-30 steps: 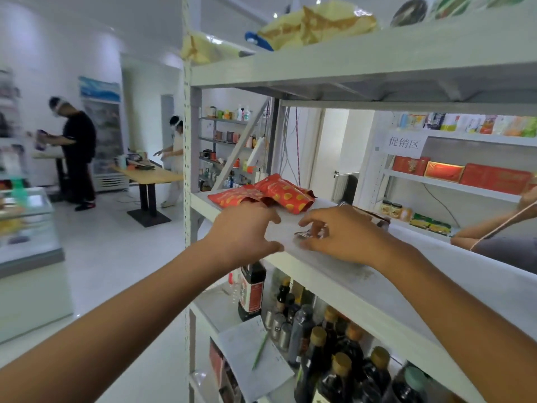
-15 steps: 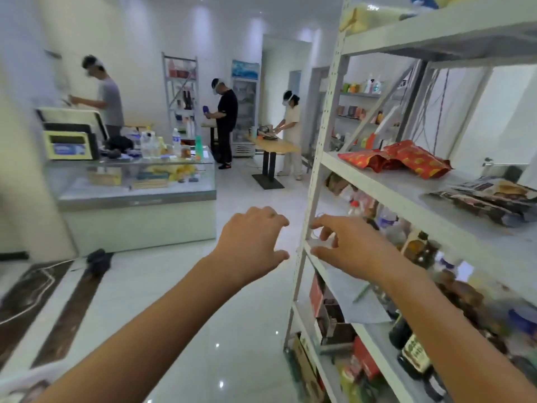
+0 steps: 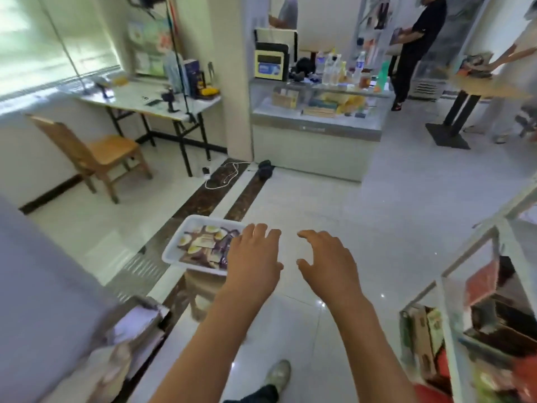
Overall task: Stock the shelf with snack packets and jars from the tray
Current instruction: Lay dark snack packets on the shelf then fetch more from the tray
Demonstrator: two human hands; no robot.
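Observation:
A white tray (image 3: 174,247) lies on the floor ahead and to the left, holding several dark snack packets (image 3: 203,245) with egg pictures. My left hand (image 3: 255,257) hovers over the tray's right end, fingers relaxed and empty. A little to the right, my right hand (image 3: 328,261) is spread above bare floor, also empty. The metal shelf (image 3: 453,292) stands at the right edge, its lower levels filled with boxes and red packets.
A wooden chair (image 3: 96,152) and a folding table (image 3: 151,103) stand at the left. A glass counter (image 3: 316,117) is straight ahead, with people standing behind it and at a round table (image 3: 482,85). A cable (image 3: 223,177) lies on the floor. My shoe (image 3: 277,373) shows below.
I have turned away from the shelf to the left and down. Both hands left the shelf board empty and now hang over the floor near the tray.

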